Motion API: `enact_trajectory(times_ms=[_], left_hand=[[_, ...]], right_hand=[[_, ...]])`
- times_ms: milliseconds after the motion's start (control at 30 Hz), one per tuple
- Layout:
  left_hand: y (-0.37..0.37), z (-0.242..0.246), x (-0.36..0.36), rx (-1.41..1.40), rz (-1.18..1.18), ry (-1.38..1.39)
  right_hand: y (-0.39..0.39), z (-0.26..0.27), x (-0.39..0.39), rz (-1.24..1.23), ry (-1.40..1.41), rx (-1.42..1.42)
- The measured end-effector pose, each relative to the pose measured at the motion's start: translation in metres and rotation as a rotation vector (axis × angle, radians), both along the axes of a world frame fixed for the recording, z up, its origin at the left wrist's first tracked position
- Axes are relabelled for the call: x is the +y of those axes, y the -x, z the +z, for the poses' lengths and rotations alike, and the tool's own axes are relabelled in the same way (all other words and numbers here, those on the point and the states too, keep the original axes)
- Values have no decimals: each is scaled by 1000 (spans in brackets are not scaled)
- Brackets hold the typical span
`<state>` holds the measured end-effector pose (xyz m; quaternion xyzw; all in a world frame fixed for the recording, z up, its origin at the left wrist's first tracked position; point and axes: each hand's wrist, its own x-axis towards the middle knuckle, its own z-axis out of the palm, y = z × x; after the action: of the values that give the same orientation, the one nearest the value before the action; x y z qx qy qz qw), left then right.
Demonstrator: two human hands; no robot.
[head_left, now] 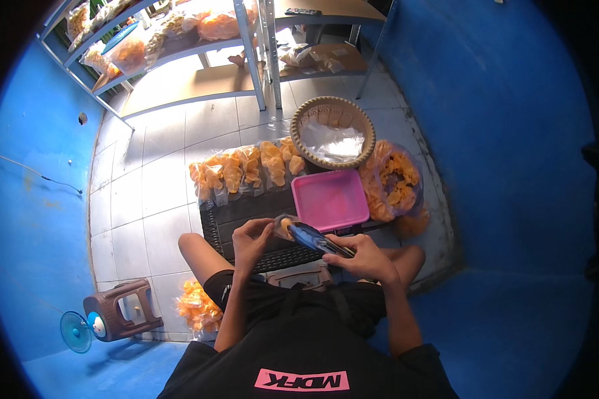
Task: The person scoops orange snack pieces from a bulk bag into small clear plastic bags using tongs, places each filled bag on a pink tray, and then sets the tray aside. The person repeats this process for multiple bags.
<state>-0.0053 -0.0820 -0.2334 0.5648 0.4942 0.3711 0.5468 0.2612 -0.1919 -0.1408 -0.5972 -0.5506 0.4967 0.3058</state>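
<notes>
My left hand (252,242) pinches the edge of a small clear plastic bag (279,227) with an orange chip at its mouth. My right hand (364,257) grips a shiny blue-and-silver tool (312,238), which looks like serving tongs; its far end meets the bag. Just beyond the tool is a pink plastic tray (329,199). To the right of the tray stands a big open plastic bag of orange chips (397,182). Filled small chip bags (249,164) lie in a row along the back of a dark woven-edged low table (252,217).
Behind the tray stands a beige basket (299,127) of clear plastic bags (334,139). Another bag of chips (198,304) rests on the floor by my left leg. A brown stool (125,309) and small fan (77,331) are at left. Metal shelves (194,95) stand ahead.
</notes>
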Motion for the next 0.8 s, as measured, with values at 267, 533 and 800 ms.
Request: enact_trajectory(times_ms=[267,533,800], left_hand=[[0,5,-2,-191,0,145],[16,10,2,-81,24,68],[25,9,-2,-56,6,72]], right_hand=[[-37,6,-11,-310,92,-60],[-151,-54,-19,-793,313,-463],[-210,-116,4,-747,290,-810]])
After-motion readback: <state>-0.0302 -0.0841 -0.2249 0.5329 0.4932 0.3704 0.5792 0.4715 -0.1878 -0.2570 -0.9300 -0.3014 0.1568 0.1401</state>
